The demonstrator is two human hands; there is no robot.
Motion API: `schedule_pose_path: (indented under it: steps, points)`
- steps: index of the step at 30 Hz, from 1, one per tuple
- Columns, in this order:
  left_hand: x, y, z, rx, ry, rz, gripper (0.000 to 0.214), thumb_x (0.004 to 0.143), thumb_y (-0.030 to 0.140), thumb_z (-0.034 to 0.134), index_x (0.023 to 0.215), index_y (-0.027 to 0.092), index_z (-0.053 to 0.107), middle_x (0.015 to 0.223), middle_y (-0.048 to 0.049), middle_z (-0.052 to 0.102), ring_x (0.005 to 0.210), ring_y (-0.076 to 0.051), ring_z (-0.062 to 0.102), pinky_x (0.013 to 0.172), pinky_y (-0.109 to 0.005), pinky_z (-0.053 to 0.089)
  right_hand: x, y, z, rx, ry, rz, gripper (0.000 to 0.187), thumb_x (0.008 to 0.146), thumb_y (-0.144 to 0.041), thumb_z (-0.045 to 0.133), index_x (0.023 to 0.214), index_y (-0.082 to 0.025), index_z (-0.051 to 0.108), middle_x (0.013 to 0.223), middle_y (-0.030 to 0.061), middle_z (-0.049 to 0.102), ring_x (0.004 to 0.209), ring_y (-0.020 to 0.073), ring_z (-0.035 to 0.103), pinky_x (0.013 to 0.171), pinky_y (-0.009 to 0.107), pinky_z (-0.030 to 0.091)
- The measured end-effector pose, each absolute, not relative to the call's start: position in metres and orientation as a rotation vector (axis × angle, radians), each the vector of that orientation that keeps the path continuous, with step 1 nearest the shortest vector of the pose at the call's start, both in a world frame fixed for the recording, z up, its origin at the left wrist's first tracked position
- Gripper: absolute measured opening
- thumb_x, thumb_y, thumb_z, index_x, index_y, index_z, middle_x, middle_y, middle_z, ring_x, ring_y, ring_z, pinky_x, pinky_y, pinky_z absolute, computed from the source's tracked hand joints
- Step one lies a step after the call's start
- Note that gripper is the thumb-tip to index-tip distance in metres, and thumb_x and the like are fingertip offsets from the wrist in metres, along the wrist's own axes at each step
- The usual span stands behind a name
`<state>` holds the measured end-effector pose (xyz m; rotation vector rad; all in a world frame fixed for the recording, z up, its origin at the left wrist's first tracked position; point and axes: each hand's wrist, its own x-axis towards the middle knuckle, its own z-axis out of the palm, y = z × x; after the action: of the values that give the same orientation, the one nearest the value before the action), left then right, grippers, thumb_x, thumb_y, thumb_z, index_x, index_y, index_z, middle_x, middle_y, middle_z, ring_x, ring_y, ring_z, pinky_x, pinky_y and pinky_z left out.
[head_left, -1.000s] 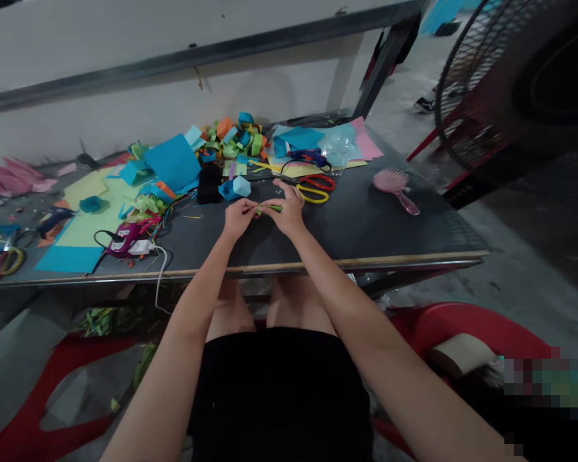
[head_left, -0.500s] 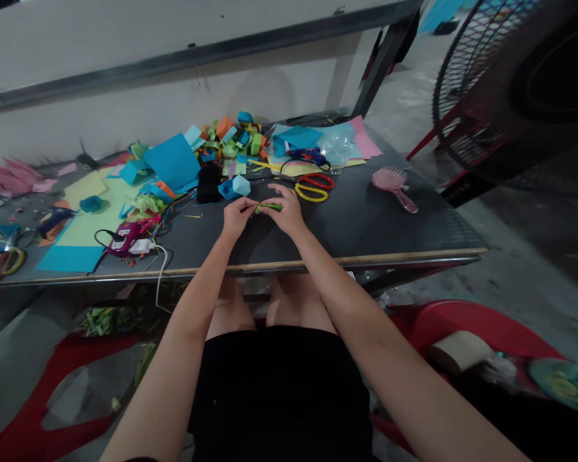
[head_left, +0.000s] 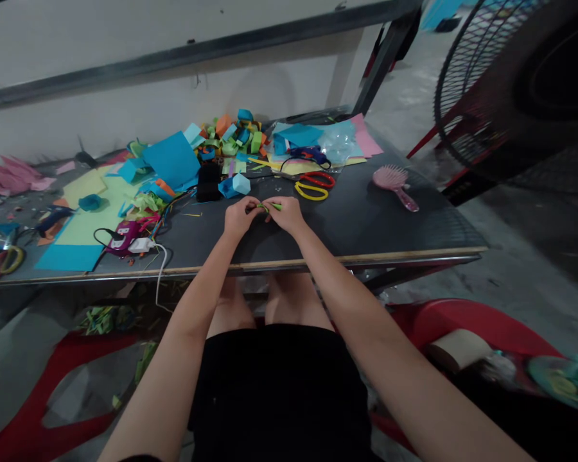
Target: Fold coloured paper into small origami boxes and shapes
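Note:
My left hand (head_left: 239,215) and my right hand (head_left: 285,214) meet over the dark table (head_left: 366,224), just past its front edge. Both pinch a small green paper strip (head_left: 270,206) between fingertips, held low over the tabletop. Red-and-yellow scissors (head_left: 313,185) lie just beyond my right hand. A folded blue paper piece (head_left: 236,185) and a black block (head_left: 208,183) sit just beyond my left hand.
A heap of coloured paper loops (head_left: 234,138) and blue sheets (head_left: 173,159) fills the back. A pink hairbrush (head_left: 395,183) lies right, a glue gun (head_left: 125,236) with cord left. A large fan (head_left: 515,83) stands at right, red plastic chairs (head_left: 462,327) below.
My right hand has drawn its fingers in and slid slightly toward me, closing up against my left hand on the green strip. The view has barely shifted.

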<state>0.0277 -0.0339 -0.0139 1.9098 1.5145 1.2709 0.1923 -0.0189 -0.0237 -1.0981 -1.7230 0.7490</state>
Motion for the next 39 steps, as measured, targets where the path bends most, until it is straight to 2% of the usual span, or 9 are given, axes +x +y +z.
schedule_pose_path:
  steps: [5, 9, 13, 17, 21, 25, 31, 35, 39]
  points:
    - [0.03, -0.039, -0.01, 2.08, 1.62, 1.209, 0.01, 0.079, 0.02, 0.076, 0.084, 0.025, 0.07, 0.084, -0.0006, 0.073, 0.079, -0.018, 0.066, 0.07, -0.026, 0.045, 0.192, -0.023, -0.018, -1.135, -1.695, 0.704, 0.022, 0.085, -0.028, 0.06, 0.085, -0.017, 0.079, 0.056, 0.0015, 0.071, 0.055, 0.0186, 0.07, 0.068, 0.03, 0.057]
    - [0.031, -0.042, -0.006, 2.149, 1.607, 1.179, 0.013, 0.079, 0.016, 0.075, 0.087, 0.025, 0.07, 0.09, -0.0018, 0.071, 0.081, -0.018, 0.063, 0.073, -0.026, 0.044, 0.192, -0.023, -0.017, -1.144, -1.601, 0.745, 0.022, 0.083, -0.029, 0.061, 0.083, -0.016, 0.079, 0.062, 0.0036, 0.073, 0.05, 0.0174, 0.068, 0.062, 0.028, 0.055]
    - [0.032, -0.043, -0.004, 2.165, 1.572, 1.162, 0.008, 0.081, 0.019, 0.075, 0.084, 0.024, 0.07, 0.088, -0.0029, 0.071, 0.086, -0.02, 0.063, 0.076, -0.026, 0.044, 0.192, -0.021, -0.019, -1.126, -1.584, 0.786, 0.023, 0.083, -0.031, 0.061, 0.083, -0.017, 0.079, 0.057, 0.0017, 0.07, 0.048, 0.0163, 0.066, 0.061, 0.028, 0.054]
    - [0.033, -0.044, -0.004, 2.204, 1.512, 1.175, 0.012, 0.083, 0.026, 0.075, 0.093, 0.024, 0.07, 0.095, -0.0042, 0.072, 0.093, -0.021, 0.064, 0.08, -0.026, 0.044, 0.191, -0.02, -0.02, -1.145, -1.557, 0.81, 0.023, 0.082, -0.029, 0.061, 0.085, -0.016, 0.079, 0.057, 0.0022, 0.07, 0.048, 0.0167, 0.066, 0.057, 0.027, 0.053]
    - [0.032, -0.041, -0.006, 2.199, 1.471, 1.163, 0.013, 0.087, 0.028, 0.07, 0.098, 0.022, 0.069, 0.099, -0.0061, 0.072, 0.087, -0.019, 0.065, 0.08, -0.026, 0.046, 0.191, -0.021, -0.018, -1.153, -1.555, 0.762, 0.024, 0.083, -0.034, 0.062, 0.083, -0.016, 0.079, 0.062, 0.0038, 0.073, 0.049, 0.0169, 0.066, 0.061, 0.029, 0.054]
    - [0.03, -0.033, -0.01, 2.226, 1.418, 1.167, 0.013, 0.094, 0.02, 0.056, 0.096, 0.021, 0.069, 0.103, -0.0069, 0.073, 0.097, -0.019, 0.066, 0.087, -0.027, 0.048, 0.192, -0.022, -0.017, -1.159, -1.568, 0.733, 0.027, 0.084, -0.035, 0.061, 0.083, -0.016, 0.079, 0.057, 0.0018, 0.07, 0.05, 0.0162, 0.066, 0.065, 0.028, 0.054]
    - [0.029, -0.032, -0.013, 2.353, 1.487, 1.1, 0.021, 0.099, 0.019, 0.046, 0.096, 0.019, 0.067, 0.098, -0.0065, 0.072, 0.093, -0.018, 0.066, 0.084, -0.027, 0.049, 0.193, -0.023, -0.017, -1.084, -1.59, 0.752, 0.031, 0.085, -0.041, 0.061, 0.081, -0.016, 0.078, 0.072, 0.0045, 0.076, 0.049, 0.0147, 0.065, 0.061, 0.027, 0.053]
    - [0.027, -0.032, -0.013, 2.365, 1.507, 1.109, 0.023, 0.1, 0.018, 0.044, 0.099, 0.019, 0.067, 0.1, -0.0065, 0.073, 0.095, -0.019, 0.066, 0.084, -0.028, 0.049, 0.192, -0.02, -0.021, -1.022, -1.582, 0.816, 0.036, 0.086, -0.047, 0.06, 0.089, -0.017, 0.079, 0.082, 0.0052, 0.078, 0.049, 0.0139, 0.064, 0.06, 0.028, 0.053]
    - [0.025, -0.03, -0.013, 2.379, 1.509, 1.17, 0.021, 0.098, 0.017, 0.049, 0.101, 0.019, 0.069, 0.104, -0.0075, 0.074, 0.101, -0.019, 0.065, 0.089, -0.029, 0.05, 0.193, -0.017, -0.023, -0.969, -1.528, 0.889, 0.038, 0.082, -0.049, 0.064, 0.092, -0.017, 0.08, 0.076, 0.0044, 0.077, 0.051, 0.0145, 0.064, 0.058, 0.028, 0.052]
